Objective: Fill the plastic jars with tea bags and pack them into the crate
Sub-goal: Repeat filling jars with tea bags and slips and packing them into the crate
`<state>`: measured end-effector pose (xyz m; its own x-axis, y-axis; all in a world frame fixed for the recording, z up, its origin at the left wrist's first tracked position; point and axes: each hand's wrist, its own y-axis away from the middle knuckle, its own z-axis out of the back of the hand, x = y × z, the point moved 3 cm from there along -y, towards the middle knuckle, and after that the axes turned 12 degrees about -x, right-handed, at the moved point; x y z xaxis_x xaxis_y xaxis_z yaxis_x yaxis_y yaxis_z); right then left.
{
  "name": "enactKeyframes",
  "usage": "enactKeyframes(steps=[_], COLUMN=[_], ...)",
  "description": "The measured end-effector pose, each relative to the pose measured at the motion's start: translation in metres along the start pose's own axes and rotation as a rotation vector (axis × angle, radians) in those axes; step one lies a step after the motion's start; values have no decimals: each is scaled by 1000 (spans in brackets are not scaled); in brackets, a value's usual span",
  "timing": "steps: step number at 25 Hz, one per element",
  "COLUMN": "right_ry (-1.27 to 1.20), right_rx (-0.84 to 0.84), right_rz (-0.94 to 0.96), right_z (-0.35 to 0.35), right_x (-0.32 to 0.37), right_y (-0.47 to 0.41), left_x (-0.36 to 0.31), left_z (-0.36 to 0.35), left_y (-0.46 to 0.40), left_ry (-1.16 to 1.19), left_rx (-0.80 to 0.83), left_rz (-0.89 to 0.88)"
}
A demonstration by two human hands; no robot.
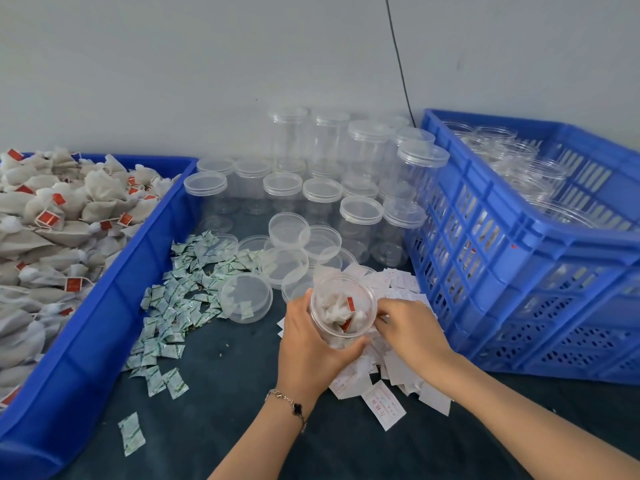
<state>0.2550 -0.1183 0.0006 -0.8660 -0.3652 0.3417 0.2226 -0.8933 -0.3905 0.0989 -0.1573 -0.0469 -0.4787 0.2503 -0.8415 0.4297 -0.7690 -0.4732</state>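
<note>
My left hand (308, 344) is wrapped around an open jar (343, 306), fingers and thumb closed on its wall, holding it just above the table. Tea bags (337, 311) with red tags already sit inside it, and it has no lid. My right hand (412, 332) lies just right of the jar, fingertips narrowed down into the pile of white paper slips (384, 379) under and right of the jar; whether it has pinched one I cannot tell.

I judge this jar is at the finishing stage: filled, waiting for a slip and then a cap. The next move calls for lifting a single slip off the pile, then reaching for a loose lid (246, 298) just left of the jar.

Further left are scattered small sachets (166, 323) on the dark table (225, 427), then the blue bin (104, 306) heaped with bags. Behind the jar stand empty capped jars (320, 192); right of it, the blue crate (502, 254). A plain grey wall (207, 64) closes the back.
</note>
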Motion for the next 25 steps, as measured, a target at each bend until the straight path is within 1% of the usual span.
enactKeyframes(steps=[4, 7, 11, 13, 15, 16, 18, 19, 20, 22, 24, 25], right_ry=[-127, -125, 57, 94, 32, -40, -237, -337, -416, -470, -373, -313], right_rx=[-128, -244, -228, -211, -215, -213, -231, -269, -326, -439, -483, -467], right_rz=[-103, -77, 21, 0, -45, -78, -138, -138, -91, 151, 401, 474], right_z=[11, 20, 23, 23, 26, 28, 30, 33, 35, 38, 34, 30], right_x=[3, 5, 1, -6, -11, -11, -8, -2, 8, 31, 50, 56], right_y=[-14, -27, -32, -31, -31, -31, -30, -28, -27, -23, -19, -19], left_x=[4, 2, -1, -1, -1, -1, -1, 0, 0, -1, -1, -1], left_z=[-1, 1, 2, 2, 2, 2, 2, 2, 2, 2, 2, 2], left_y=[0, 0, 0, 0, 0, 0, 0, 0, 0, 0, 0, 0], left_ry=[-16, -22, -20, -26, -30, -30, -28, -23, -15, -7, -5, 0], left_rx=[16, 11, 20, 29, 29, 28, 25, 22, 18, 12, 9, 12], left_rz=[-5, -12, -23, -25, -24, -23, -23, -24, -25, -27, -26, -25])
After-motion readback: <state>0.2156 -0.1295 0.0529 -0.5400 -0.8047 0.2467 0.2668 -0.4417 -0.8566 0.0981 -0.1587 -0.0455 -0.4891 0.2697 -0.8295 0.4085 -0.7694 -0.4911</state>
